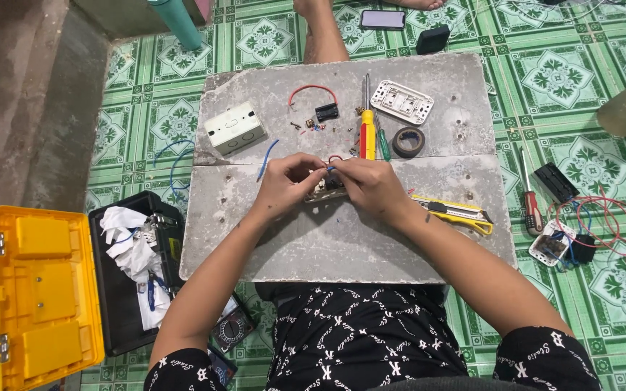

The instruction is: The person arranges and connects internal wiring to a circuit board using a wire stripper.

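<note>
On the far left an open yellow toolbox (45,289) lies on the green tiled floor (146,123), with white rags (130,239) in its black tray; a white junction box (235,128) sits on the left part of the grey worktop (327,239), and a loose blue wire (266,159) lies just beside it. The left hand (288,185) is pinched shut on a small switch part (325,190) at the middle of the worktop; the right hand (371,185) grips the same part from the other side, and its fingertips hold a thin wire end with red and blue showing between the two hands. It looks like the step of fitting a wire into the switch part; the next move likely needs a steady push of the wire end into its tiny hole, then something to tighten it. A yellow screwdriver (367,130) lies just behind the hands; a roll of black tape (408,142) and a white switch plate (401,102) lie to the right; a yellow utility knife (458,213) lies near the right wrist; a red screwdriver (530,203) and tangled red wires (610,224) lie on the floor.
</note>
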